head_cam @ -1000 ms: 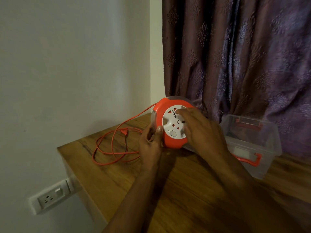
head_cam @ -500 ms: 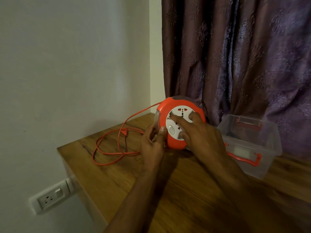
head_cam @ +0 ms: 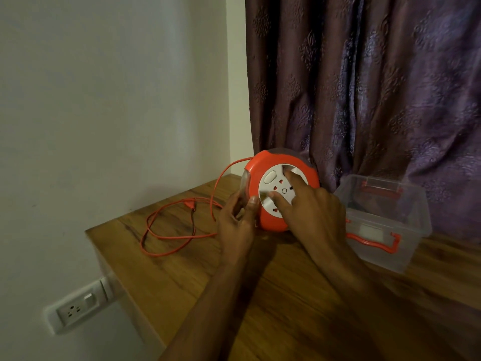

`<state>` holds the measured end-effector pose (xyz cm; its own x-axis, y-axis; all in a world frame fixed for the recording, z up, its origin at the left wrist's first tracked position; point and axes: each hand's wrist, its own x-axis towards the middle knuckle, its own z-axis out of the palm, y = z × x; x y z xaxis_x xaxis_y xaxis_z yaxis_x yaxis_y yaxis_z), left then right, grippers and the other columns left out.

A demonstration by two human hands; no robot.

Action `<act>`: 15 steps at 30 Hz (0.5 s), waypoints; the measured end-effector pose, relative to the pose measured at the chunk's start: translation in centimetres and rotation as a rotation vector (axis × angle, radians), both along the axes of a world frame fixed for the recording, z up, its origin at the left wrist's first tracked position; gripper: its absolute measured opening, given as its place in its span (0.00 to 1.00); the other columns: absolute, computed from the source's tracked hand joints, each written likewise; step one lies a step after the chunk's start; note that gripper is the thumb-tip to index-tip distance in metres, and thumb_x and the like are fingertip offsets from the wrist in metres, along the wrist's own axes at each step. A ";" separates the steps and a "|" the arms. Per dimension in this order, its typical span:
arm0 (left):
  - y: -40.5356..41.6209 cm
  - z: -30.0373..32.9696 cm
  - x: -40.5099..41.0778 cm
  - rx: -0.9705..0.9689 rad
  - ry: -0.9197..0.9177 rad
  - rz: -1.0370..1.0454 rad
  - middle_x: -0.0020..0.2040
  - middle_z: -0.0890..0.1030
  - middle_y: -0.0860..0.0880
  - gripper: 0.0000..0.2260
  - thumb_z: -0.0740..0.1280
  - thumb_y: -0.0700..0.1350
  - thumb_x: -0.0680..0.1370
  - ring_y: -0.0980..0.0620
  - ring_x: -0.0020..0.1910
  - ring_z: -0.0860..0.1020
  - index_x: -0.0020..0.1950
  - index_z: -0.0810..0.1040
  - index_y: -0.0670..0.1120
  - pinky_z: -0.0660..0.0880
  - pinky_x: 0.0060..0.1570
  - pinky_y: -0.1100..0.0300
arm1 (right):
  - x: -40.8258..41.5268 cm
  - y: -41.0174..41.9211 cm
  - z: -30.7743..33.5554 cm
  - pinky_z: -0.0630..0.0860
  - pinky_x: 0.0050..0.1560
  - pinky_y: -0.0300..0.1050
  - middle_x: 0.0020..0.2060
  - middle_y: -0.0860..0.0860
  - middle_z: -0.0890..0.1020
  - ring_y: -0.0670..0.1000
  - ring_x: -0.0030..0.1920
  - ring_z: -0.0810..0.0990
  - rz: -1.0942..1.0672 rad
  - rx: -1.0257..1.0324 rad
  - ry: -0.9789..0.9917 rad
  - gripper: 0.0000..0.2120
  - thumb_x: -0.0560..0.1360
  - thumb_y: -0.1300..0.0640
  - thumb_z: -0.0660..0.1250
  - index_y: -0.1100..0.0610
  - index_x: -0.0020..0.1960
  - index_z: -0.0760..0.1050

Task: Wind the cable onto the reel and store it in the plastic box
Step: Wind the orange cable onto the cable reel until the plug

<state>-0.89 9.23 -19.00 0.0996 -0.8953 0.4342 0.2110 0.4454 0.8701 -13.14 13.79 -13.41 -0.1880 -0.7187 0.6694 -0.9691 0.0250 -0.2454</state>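
Cable part-wound, slack left of left hand gripping reel; right hand fingers press dial. Next: more turns.

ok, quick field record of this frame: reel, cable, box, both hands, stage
reel: orange, on edge on the table
cable: orange, mostly loose on the table left of the reel, one run up to the reel's top
box: clear, lid off, right of the reel, reel not in it
left hand: grips the reel's left rim
right hand: fingers on the white socket face
stage: winding unfinished
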 end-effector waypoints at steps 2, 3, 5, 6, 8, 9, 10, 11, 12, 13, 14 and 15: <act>0.0 0.0 0.0 -0.009 0.001 -0.014 0.57 0.84 0.56 0.17 0.69 0.61 0.73 0.50 0.57 0.83 0.61 0.79 0.62 0.83 0.50 0.44 | 0.1 0.0 0.0 0.75 0.50 0.51 0.56 0.55 0.82 0.59 0.54 0.79 0.012 0.009 -0.082 0.31 0.74 0.34 0.56 0.46 0.73 0.60; 0.1 0.0 0.0 -0.011 0.001 -0.013 0.56 0.84 0.58 0.15 0.69 0.61 0.73 0.52 0.56 0.83 0.59 0.80 0.64 0.83 0.49 0.45 | 0.2 0.0 0.0 0.75 0.51 0.50 0.57 0.55 0.81 0.59 0.55 0.78 0.019 -0.004 -0.133 0.31 0.75 0.34 0.57 0.46 0.73 0.61; 0.1 0.1 0.0 -0.001 0.008 -0.013 0.55 0.84 0.59 0.13 0.69 0.61 0.73 0.53 0.55 0.84 0.57 0.80 0.66 0.84 0.48 0.45 | 0.4 0.0 0.1 0.74 0.51 0.51 0.59 0.56 0.80 0.60 0.56 0.77 0.035 -0.031 -0.227 0.29 0.75 0.36 0.59 0.46 0.72 0.62; 0.0 0.1 0.0 0.001 0.012 -0.012 0.56 0.84 0.58 0.13 0.69 0.61 0.73 0.52 0.55 0.83 0.57 0.79 0.66 0.84 0.48 0.44 | 0.5 -0.1 0.2 0.73 0.52 0.51 0.59 0.55 0.80 0.60 0.57 0.77 0.047 -0.021 -0.257 0.29 0.75 0.37 0.60 0.47 0.72 0.62; 0.0 0.1 0.1 0.001 0.021 -0.005 0.57 0.84 0.55 0.15 0.69 0.59 0.74 0.49 0.57 0.83 0.60 0.79 0.62 0.83 0.49 0.42 | 0.4 -0.2 0.4 0.73 0.54 0.50 0.59 0.54 0.80 0.59 0.59 0.76 0.091 0.040 -0.280 0.29 0.75 0.39 0.61 0.47 0.73 0.61; 0.0 0.2 0.2 0.001 0.028 0.002 0.57 0.84 0.53 0.16 0.68 0.58 0.74 0.48 0.57 0.83 0.62 0.79 0.59 0.82 0.49 0.40 | 0.3 -0.2 0.5 0.73 0.54 0.50 0.59 0.54 0.80 0.58 0.59 0.76 0.112 0.068 -0.273 0.29 0.75 0.41 0.62 0.46 0.73 0.60; 0.0 0.2 0.2 0.002 0.037 0.008 0.58 0.84 0.51 0.19 0.68 0.58 0.75 0.47 0.57 0.83 0.64 0.79 0.55 0.82 0.50 0.39 | 0.1 0.0 0.7 0.74 0.53 0.50 0.58 0.53 0.80 0.58 0.59 0.77 0.121 0.077 -0.243 0.29 0.75 0.42 0.63 0.46 0.73 0.60; 0.0 0.2 0.3 0.005 0.049 0.013 0.58 0.84 0.50 0.20 0.68 0.57 0.75 0.47 0.57 0.83 0.65 0.79 0.52 0.82 0.49 0.39 | 0.0 0.1 0.9 0.74 0.51 0.49 0.57 0.53 0.81 0.58 0.57 0.78 0.116 0.059 -0.187 0.28 0.75 0.44 0.63 0.46 0.73 0.60; 0.0 0.2 0.3 0.013 0.062 0.014 0.58 0.84 0.49 0.21 0.68 0.57 0.75 0.46 0.56 0.83 0.66 0.78 0.50 0.82 0.49 0.39 | -0.1 0.3 1.0 0.74 0.49 0.48 0.55 0.53 0.82 0.58 0.54 0.79 0.105 0.019 -0.119 0.26 0.76 0.45 0.62 0.47 0.72 0.61; 0.0 0.2 0.3 0.022 0.071 0.015 0.58 0.84 0.48 0.22 0.68 0.56 0.75 0.46 0.56 0.83 0.66 0.78 0.49 0.82 0.49 0.39 | -0.2 0.5 1.1 0.74 0.47 0.47 0.54 0.52 0.82 0.57 0.52 0.80 0.103 -0.031 -0.062 0.24 0.76 0.47 0.62 0.47 0.71 0.63; 0.0 0.2 0.4 0.027 0.076 0.020 0.59 0.83 0.47 0.22 0.68 0.55 0.76 0.46 0.55 0.83 0.67 0.77 0.48 0.82 0.48 0.39 | -0.2 0.6 1.3 0.74 0.47 0.46 0.56 0.52 0.81 0.56 0.53 0.80 0.122 -0.075 -0.032 0.23 0.77 0.50 0.61 0.49 0.71 0.64; -0.1 0.2 0.4 0.032 0.080 0.027 0.59 0.83 0.47 0.22 0.67 0.55 0.76 0.46 0.56 0.83 0.67 0.77 0.47 0.83 0.49 0.40 | -0.2 0.7 1.4 0.75 0.49 0.47 0.60 0.52 0.79 0.56 0.54 0.79 0.157 -0.101 -0.021 0.22 0.78 0.52 0.61 0.49 0.71 0.65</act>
